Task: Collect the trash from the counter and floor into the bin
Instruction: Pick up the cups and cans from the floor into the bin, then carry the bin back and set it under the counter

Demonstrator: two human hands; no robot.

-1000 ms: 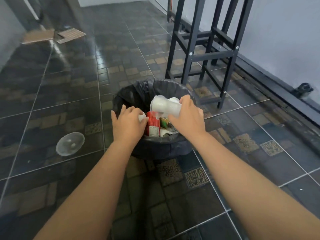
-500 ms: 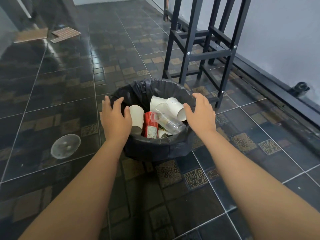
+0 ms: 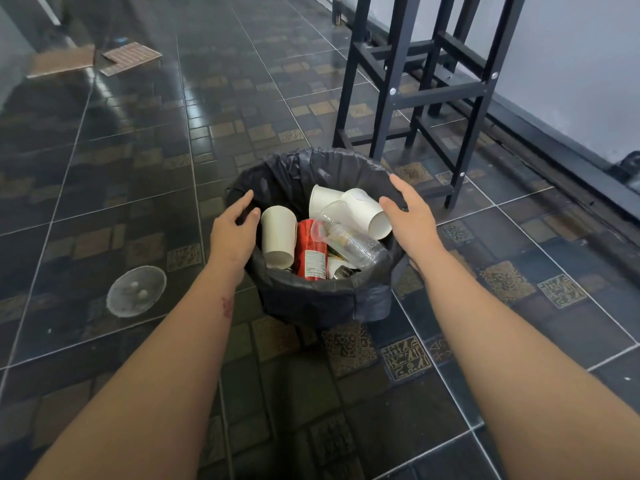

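Head view: both hands are hanging over the bin [image 3: 322,299], empty. The left hand [image 3: 232,233] is spreading loosely open at the bin's left rim, fingers lightly curled and holding nothing. The right hand [image 3: 408,220] is opening flat at the right rim, palm turned inward, also holding nothing.

A second ago the right hand was gripping a clear cup and white cups above the bin, and the left was closing on a white cup; now those pieces are lying inside. A white cup [image 3: 278,237] is resting upside down against the left wall, just beside a red can [image 3: 311,251]. The clear cup [image 3: 346,237] is lying on its side across the can, and 2 more white cups [image 3: 360,209] are leaning at the back.

So this drop looks finished, and the bin is filling close to its rim. The task is probably not done: a clear lid [image 3: 136,291] is lying on the floor [image 3: 104,168] to the left of the bin, well apart from it, and cardboard pieces [image 3: 130,58] are lying far off at the upper left. The lid seems the likely next pickup for the left hand.
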